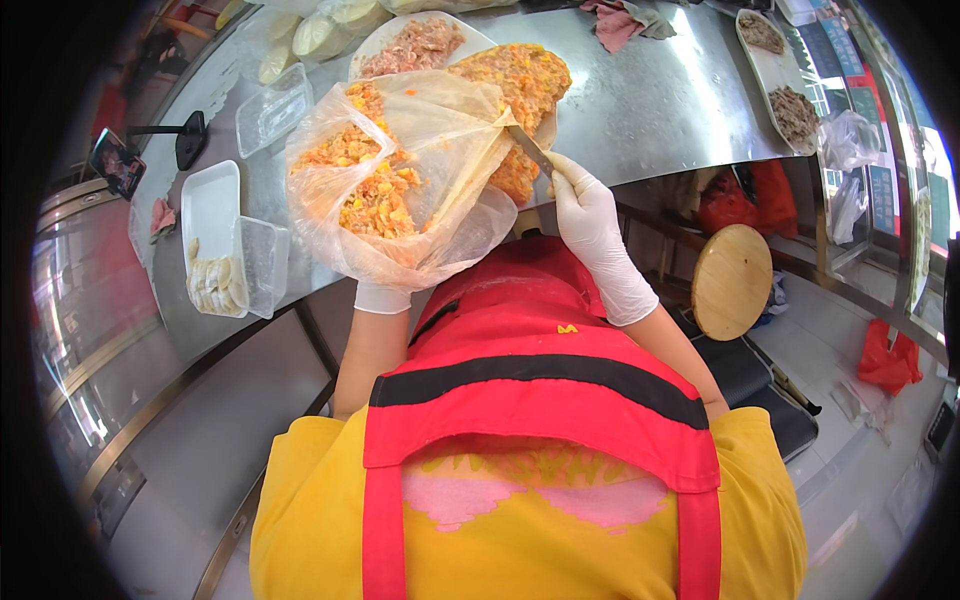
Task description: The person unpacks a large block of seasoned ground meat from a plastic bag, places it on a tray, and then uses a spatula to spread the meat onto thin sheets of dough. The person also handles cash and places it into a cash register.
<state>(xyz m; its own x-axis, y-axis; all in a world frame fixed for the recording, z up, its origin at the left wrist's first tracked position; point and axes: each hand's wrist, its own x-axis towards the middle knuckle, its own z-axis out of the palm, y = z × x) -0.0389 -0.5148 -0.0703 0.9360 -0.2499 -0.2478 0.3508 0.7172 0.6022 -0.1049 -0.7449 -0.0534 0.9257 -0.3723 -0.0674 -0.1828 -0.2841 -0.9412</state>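
A clear plastic bag (450, 172) with orange and yellow chopped filling (379, 202) inside hangs open over the near edge of the metal table. Under the bag is my gloved left hand (382, 295); its fingers are hidden, so its grip cannot be told. My right hand (585, 199), in a white glove, is closed on the handle of a flat metal spatula or knife (531, 148), whose tip touches the bag's rim. Behind the bag, a mound of the same filling (517, 75) lies beside pink minced meat (420, 46) on a white tray (476, 37).
Left on the metal table (645, 97) are a white tray (211, 195) of dumplings (216, 285), clear plastic containers (274, 111) and a phone (118, 163) on a stand. Far right sits a long tray (757, 71) of brownish mince. A round wooden stool seat (731, 281) stands below the table.
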